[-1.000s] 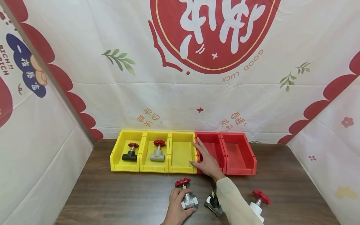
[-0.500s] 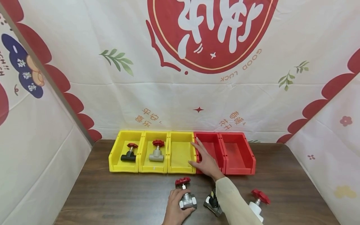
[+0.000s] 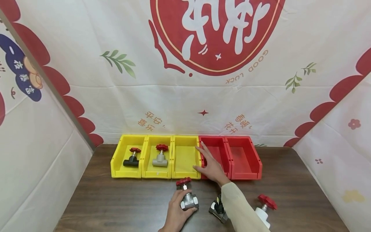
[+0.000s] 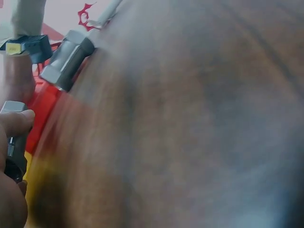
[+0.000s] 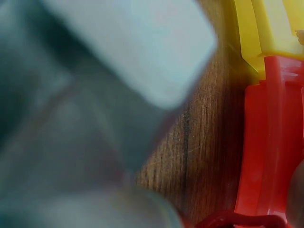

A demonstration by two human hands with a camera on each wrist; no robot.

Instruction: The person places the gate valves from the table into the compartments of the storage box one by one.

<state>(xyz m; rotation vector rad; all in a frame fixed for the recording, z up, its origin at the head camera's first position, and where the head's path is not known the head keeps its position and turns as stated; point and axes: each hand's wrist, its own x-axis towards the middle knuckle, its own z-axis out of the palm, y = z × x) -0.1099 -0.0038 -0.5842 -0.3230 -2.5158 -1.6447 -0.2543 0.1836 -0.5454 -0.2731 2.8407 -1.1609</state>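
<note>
The silver wheel valve (image 3: pixel 189 202) is bottom middle, gripped by the left hand (image 3: pixel 175 210); the right hand (image 3: pixel 214 168) spreads wide, seemingly holding nothing; black valve (image 3: pixel 131 161) and grey valve (image 3: pixel 160 160) already sit in yellow bins (image 3: pixel 156 175), centre left; dark valve (image 3: pixel 218 208) and white valve (image 3: pixel 262 216) are out, lower right.

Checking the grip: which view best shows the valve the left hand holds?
The head view: the valve shows nearly whole, red wheel included. The left wrist view has only part, cut by the frame edge. In the right wrist view, I cannot tell whether a blurred grey shape is it.
</note>
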